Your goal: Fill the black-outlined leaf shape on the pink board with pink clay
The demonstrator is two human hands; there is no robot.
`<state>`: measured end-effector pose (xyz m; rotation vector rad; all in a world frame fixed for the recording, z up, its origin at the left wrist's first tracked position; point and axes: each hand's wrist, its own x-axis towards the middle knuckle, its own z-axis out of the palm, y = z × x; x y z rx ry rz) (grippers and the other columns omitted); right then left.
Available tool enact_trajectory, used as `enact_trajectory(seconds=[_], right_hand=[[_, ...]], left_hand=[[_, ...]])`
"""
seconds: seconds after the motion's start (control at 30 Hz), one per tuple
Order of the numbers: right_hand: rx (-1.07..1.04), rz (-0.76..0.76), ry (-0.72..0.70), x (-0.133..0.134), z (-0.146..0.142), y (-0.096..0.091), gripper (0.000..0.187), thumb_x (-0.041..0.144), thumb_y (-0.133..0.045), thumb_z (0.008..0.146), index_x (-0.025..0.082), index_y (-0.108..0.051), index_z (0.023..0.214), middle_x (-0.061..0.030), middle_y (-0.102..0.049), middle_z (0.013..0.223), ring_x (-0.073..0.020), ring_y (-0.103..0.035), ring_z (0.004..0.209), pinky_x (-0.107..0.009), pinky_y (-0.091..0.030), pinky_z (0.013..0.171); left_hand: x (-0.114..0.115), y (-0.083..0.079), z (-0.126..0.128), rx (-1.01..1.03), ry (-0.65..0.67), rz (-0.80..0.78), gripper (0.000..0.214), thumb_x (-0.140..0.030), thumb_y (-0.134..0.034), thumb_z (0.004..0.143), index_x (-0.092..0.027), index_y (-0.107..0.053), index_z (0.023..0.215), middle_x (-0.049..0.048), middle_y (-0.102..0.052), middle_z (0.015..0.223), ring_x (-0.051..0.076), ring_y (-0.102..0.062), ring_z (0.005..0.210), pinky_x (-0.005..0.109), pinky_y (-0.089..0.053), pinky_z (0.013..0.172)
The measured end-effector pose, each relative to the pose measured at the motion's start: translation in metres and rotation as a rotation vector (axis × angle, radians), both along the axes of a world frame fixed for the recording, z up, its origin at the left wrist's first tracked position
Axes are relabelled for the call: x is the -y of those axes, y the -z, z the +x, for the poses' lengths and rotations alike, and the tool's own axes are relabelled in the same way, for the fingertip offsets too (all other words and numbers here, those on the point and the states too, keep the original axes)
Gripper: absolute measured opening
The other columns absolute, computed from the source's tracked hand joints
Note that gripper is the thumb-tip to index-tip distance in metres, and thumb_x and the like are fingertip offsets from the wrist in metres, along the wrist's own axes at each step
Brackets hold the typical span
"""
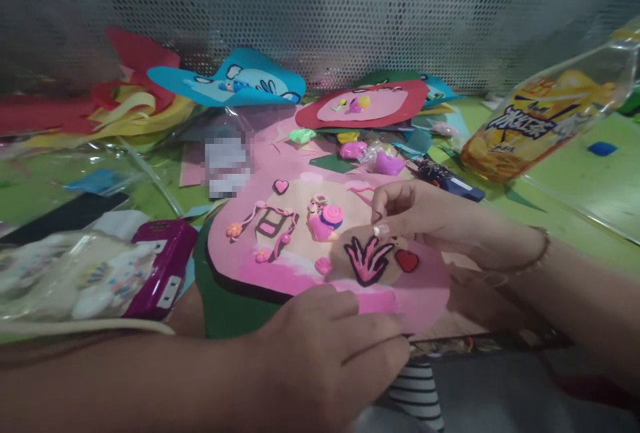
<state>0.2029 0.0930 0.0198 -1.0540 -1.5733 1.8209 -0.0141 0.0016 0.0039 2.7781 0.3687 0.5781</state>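
Note:
A pink paper craft board (240, 233) with a dark green backing lies in front of me. On it are a pink clay snail (323, 220), a pink coral-like shape (369, 261) outlined in black, a red heart (407, 260), a small pink heart (281, 186) and a string of clay flowers (260, 208). My right hand (425, 220) is over the board's right side, thumb and forefinger pinched above the coral-like shape; whatever is between them is too small to name. My left hand (335, 346) rests along the board's near edge, fingers extended and its thumb hidden.
A tilted bottle of orange drink (540, 120) is at the right. Behind the board lie small clay packets (390, 163), a red-and-pink cutout (370, 101) and a blue cutout (230, 80). A purple case (165, 260) lies left. A perforated metal panel (350, 13) borders the back.

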Motion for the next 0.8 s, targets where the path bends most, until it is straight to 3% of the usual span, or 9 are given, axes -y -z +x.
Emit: enact_trajectory(seconds=[0.07, 0.17, 0.3, 0.53, 0.8], right_hand=[[0.091, 0.076, -0.033, 0.000, 0.000, 0.000, 0.023, 0.030, -0.079, 0.064, 0.015, -0.064, 0.071, 0.0026, -0.063, 0.063, -0.0051, -0.054, 0.051, -0.017, -0.042, 0.046], [0.351, 0.348, -0.073, 0.002, 0.001, -0.001, 0.018, 0.033, -0.072, 0.072, 0.017, -0.069, 0.081, 0.0003, -0.066, 0.070, -0.0085, -0.057, 0.058, -0.020, -0.043, 0.050], [0.591, 0.629, -0.060, 0.004, 0.003, -0.005, 0.019, 0.025, -0.068, 0.074, 0.021, -0.066, 0.092, 0.0017, -0.067, 0.071, -0.0097, -0.058, 0.059, -0.021, -0.043, 0.052], [0.622, 0.725, -0.207, 0.004, 0.006, -0.008, 0.009, 0.019, -0.061, 0.077, 0.023, -0.068, 0.079, 0.0021, -0.068, 0.076, -0.0100, -0.059, 0.064, -0.020, -0.045, 0.057], [0.624, 0.830, -0.292, 0.006, 0.001, -0.006, 0.018, 0.023, -0.061, 0.082, 0.024, -0.075, 0.093, -0.0008, -0.067, 0.079, -0.0094, -0.055, 0.062, -0.021, -0.043, 0.057]], left_hand=[[0.002, 0.002, 0.002, -0.103, -0.039, 0.072, 0.038, -0.017, -0.029, 0.094, -0.007, -0.048, 0.125, 0.0119, -0.051, 0.136, 0.025, -0.058, 0.093, 0.040, -0.045, 0.079], [0.005, 0.007, 0.007, -0.252, -0.099, 0.106, 0.042, -0.021, -0.031, 0.093, -0.006, -0.048, 0.128, 0.0175, -0.041, 0.142, 0.029, -0.055, 0.101, 0.043, -0.045, 0.078], [0.007, 0.012, 0.010, -0.352, -0.157, 0.114, 0.043, -0.026, -0.032, 0.096, -0.006, -0.047, 0.131, 0.0185, -0.044, 0.139, 0.030, -0.055, 0.101, 0.045, -0.046, 0.077], [0.007, 0.015, 0.009, -0.303, -0.212, 0.248, 0.044, -0.029, -0.032, 0.097, -0.003, -0.053, 0.125, 0.0187, -0.058, 0.123, 0.029, -0.055, 0.088, 0.043, -0.044, 0.070], [0.007, 0.013, 0.010, -0.367, -0.209, 0.203, 0.041, -0.028, -0.028, 0.098, -0.007, -0.057, 0.119, 0.0175, -0.056, 0.124, 0.030, -0.056, 0.087, 0.044, -0.045, 0.068]])
